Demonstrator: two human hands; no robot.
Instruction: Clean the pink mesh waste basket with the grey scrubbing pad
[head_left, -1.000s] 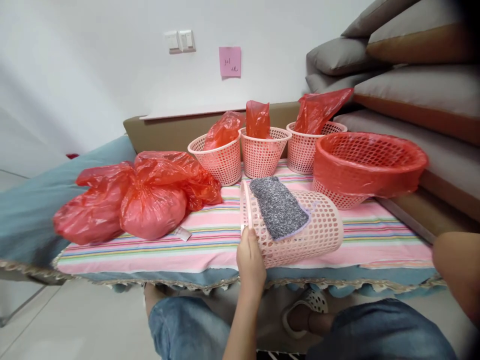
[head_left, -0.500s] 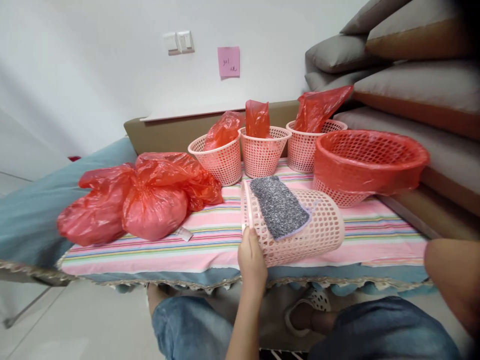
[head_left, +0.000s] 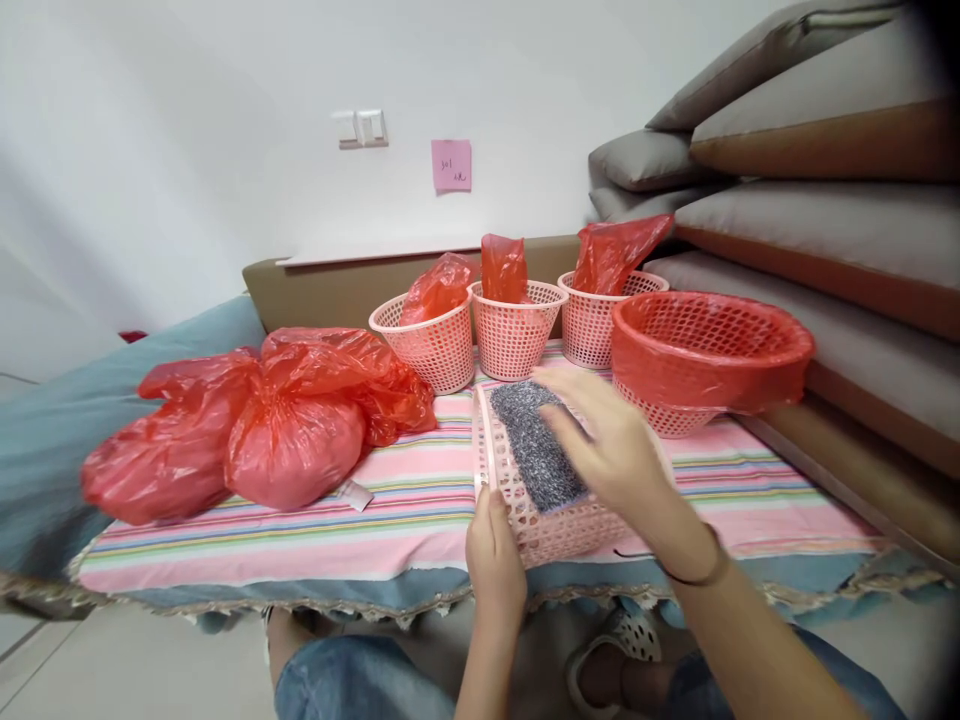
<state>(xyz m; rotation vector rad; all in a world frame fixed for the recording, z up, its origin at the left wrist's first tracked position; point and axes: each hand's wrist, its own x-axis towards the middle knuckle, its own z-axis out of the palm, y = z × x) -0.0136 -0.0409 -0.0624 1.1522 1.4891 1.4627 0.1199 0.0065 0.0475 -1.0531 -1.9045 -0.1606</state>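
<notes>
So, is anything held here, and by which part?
The left grip holds the tipped pink basket by its rim. The right grip is open over the gray cloth; whether it touches cannot be told.

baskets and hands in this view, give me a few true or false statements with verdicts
The left hand grips the rim of a tipped basket. True.
The cloth on that basket is yellow. False: it is dark gray.
Red bags stick out of the three back baskets. True.
The right hand holds a red bag. False: it is open over the cloth.
Cushions are stacked at the right. True.
The pink note is on a cushion. False: it is on the wall.
</notes>
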